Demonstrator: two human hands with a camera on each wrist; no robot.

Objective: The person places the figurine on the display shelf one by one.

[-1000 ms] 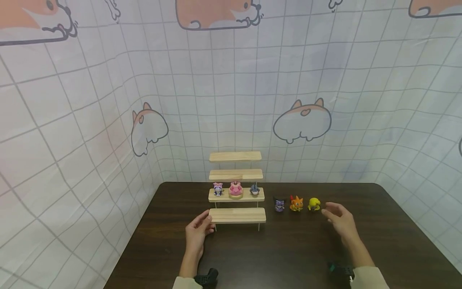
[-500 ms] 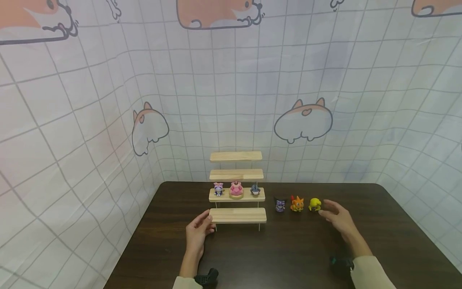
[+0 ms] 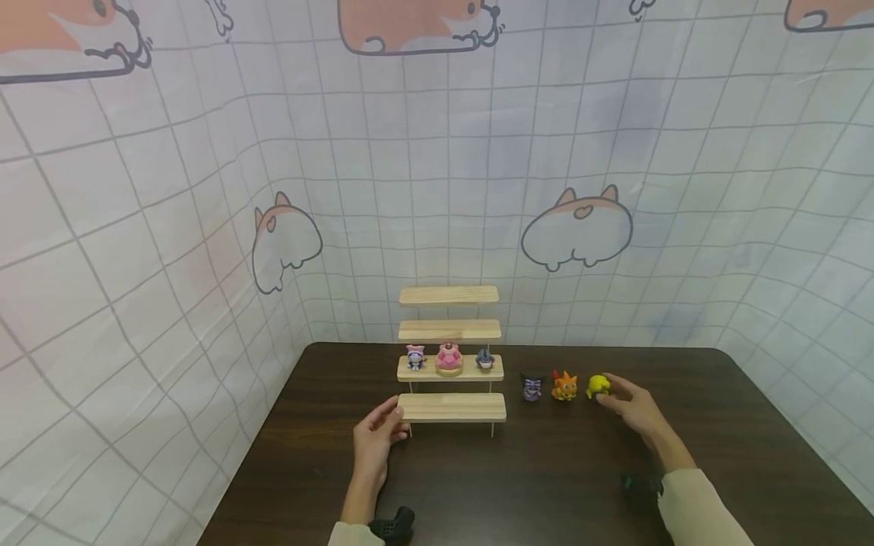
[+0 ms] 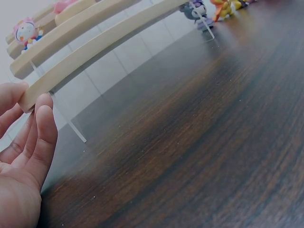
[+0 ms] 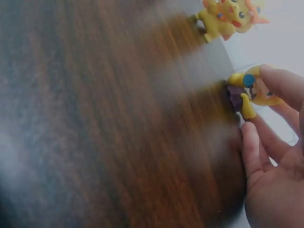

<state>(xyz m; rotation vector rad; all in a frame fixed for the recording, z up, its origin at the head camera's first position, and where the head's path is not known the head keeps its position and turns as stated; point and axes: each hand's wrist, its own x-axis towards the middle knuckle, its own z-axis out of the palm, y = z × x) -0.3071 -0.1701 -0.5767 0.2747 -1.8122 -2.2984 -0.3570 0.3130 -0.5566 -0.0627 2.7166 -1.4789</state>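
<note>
My left hand [image 3: 373, 444] pinches the left end of the lowest board of a tiered wooden display stand [image 3: 452, 408]. In the left wrist view the thumb lies on top of that board [image 4: 90, 52] and fingertips are under it. At the right, my right hand [image 3: 642, 409] holds a small yellow figurine [image 3: 598, 385] between thumb and fingers. The right wrist view shows this figurine [image 5: 259, 90] with a dark purple lower part, at the tabletop; its far side is hidden by the hand.
Left of the yellow figurine stand an orange figurine [image 3: 564, 386] and a purple one [image 3: 532, 388]. On the stand's second board sit a purple-and-white figurine [image 3: 415, 358], a pink one [image 3: 449, 359] and a grey-blue one [image 3: 485, 359]. A gridded cloth [image 3: 423, 212] hangs behind the dark table [image 3: 546, 485].
My right hand has moved left to the yellow figurine and taken hold of it; the figurine has tilted slightly. The left hand stays on the stand.
</note>
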